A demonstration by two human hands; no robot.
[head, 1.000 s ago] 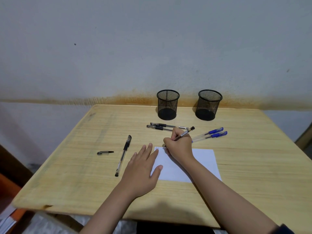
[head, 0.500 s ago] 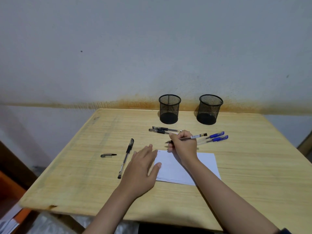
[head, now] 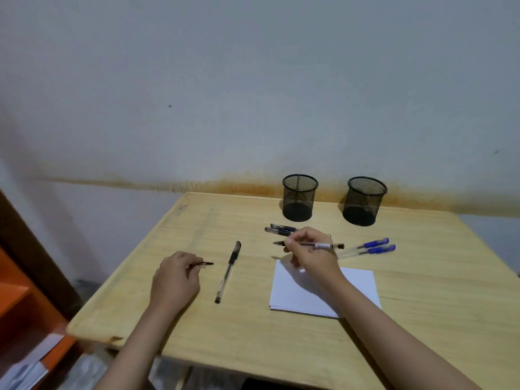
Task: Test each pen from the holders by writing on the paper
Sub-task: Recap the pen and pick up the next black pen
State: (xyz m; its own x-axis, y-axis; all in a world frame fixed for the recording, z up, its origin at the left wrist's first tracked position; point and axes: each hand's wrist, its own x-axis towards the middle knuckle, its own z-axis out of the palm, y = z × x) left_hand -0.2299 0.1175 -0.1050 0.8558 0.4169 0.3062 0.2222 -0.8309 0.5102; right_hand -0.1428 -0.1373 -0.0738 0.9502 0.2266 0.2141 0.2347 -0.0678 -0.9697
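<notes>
Right hand (head: 312,250) pinching uncapped pen (head: 323,245) above paper (head: 357,288); left hand (head: 176,277) fingers curled round pen cap (head: 204,264) on table (head: 253,333).

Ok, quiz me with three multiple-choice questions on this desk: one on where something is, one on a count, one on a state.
1. Where does the paper lie?
A. under the right forearm
B. inside a holder
C. under the left hand

2. How many blue-capped pens lie on the table?
A. none
B. two
C. five

3. What does the right hand hold?
A. nothing
B. a holder
C. an uncapped pen

A: the sheet runs beneath that forearm. B: two lie side by side right of the hand. C: its bare tip points left, while the left hand grips the cap.
</notes>
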